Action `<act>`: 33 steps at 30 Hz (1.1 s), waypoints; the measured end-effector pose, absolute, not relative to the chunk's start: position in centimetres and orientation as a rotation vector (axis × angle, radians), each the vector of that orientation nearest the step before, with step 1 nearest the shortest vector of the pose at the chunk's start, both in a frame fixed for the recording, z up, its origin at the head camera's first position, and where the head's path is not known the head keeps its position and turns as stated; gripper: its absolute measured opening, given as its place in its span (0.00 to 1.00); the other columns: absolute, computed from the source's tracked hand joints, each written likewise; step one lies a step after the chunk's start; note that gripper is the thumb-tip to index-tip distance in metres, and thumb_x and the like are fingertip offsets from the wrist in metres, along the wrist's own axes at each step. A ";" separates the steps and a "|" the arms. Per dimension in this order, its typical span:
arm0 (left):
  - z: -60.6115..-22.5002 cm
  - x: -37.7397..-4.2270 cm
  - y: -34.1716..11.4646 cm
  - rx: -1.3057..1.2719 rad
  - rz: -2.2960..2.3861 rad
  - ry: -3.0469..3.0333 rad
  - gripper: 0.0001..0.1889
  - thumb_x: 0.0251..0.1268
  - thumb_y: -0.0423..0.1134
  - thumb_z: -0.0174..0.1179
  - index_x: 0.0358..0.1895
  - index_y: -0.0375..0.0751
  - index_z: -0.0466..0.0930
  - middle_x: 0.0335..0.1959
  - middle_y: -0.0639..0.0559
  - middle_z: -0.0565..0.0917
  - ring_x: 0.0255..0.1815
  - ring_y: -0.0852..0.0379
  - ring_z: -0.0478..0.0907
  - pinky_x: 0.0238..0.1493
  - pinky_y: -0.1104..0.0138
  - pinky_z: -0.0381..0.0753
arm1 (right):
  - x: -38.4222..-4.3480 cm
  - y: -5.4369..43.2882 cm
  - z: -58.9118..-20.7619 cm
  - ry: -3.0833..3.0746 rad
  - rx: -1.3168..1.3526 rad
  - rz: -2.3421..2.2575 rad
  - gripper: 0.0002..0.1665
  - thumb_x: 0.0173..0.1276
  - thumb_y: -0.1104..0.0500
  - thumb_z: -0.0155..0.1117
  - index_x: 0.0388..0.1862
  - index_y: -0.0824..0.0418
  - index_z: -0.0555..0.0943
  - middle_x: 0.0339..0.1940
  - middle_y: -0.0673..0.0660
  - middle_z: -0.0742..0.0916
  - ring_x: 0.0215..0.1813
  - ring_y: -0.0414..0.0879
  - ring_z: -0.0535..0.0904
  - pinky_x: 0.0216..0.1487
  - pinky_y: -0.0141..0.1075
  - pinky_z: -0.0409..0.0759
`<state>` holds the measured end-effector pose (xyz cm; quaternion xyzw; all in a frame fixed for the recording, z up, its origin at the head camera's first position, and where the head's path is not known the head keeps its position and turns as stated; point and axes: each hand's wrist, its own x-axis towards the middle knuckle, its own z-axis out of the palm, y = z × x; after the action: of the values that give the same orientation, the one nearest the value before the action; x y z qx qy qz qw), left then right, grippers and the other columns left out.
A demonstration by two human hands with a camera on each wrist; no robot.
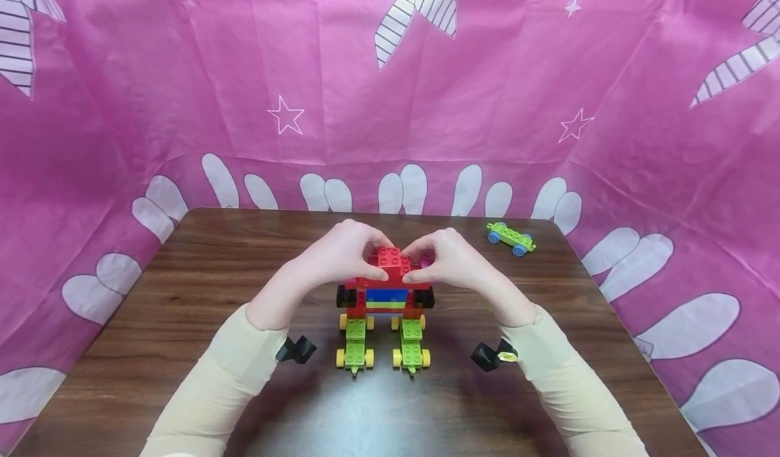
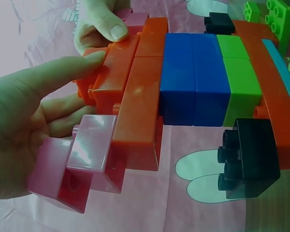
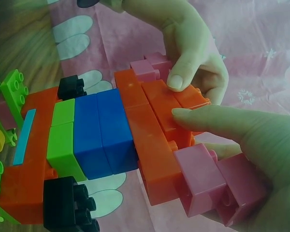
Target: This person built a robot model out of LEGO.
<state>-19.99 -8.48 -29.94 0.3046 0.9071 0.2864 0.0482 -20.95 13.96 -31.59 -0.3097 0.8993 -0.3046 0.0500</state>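
Note:
A figure of toy building bricks stands on the table, with a red brick [image 1: 388, 257] at its top. My left hand [image 1: 341, 252] grips the red top bricks from the left, thumb on the near face. From the other side my right hand [image 1: 453, 259] grips them too, its thumb close to the left one. Below are blue bricks [image 2: 195, 79], lime bricks [image 3: 63, 140] and black side bricks [image 1: 346, 297]. Pink bricks [image 2: 93, 145] step outward under the hands. Two lime wheeled bases [image 1: 411, 354] with yellow wheels form the feet. The far fingers are partly hidden.
A lime wheeled base [image 1: 510, 236] with blue wheels sits at the table's back right. The brown wooden table [image 1: 183, 349] meets a pink printed cloth [image 1: 341, 118] behind and at both sides. Black devices [image 1: 296, 350] are worn at the wrists.

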 end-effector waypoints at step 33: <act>-30.1 -19.8 -8.0 0.913 0.919 2.810 0.19 0.55 0.45 0.72 0.50 0.46 0.87 0.38 0.55 0.84 0.40 0.58 0.78 0.40 0.67 0.80 | -20.9 14.0 -31.7 2.750 -0.951 -0.932 0.19 0.53 0.53 0.78 0.45 0.58 0.88 0.31 0.49 0.89 0.31 0.43 0.77 0.29 0.35 0.82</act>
<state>-19.82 -7.96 -30.08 0.2950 0.9079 0.2970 0.0236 -20.92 14.01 -31.67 -0.3111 0.8992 -0.3047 0.0432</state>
